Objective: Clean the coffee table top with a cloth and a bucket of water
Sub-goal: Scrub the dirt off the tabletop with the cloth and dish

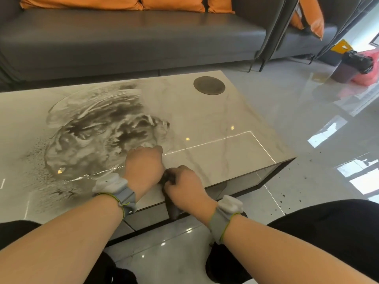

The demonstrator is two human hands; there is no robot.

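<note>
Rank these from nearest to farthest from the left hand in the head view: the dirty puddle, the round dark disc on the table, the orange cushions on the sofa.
From the left hand:
1. Dirty puddle, on the table top, reaching right up to the hand's left side.
2. Round dark disc, at the table's far right corner.
3. Orange cushions, against the sofa back beyond the table.

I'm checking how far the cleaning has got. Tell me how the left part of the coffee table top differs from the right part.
The left part is covered by a wet, dark, smeared puddle; the right part is pale marble with no puddle. The left part has dark specks scattered at the puddle's edge; the right part shows only faint grey veins. The right part carries a dark round inset; the left part shows none. Both are glossy and reflect the lights.
</note>
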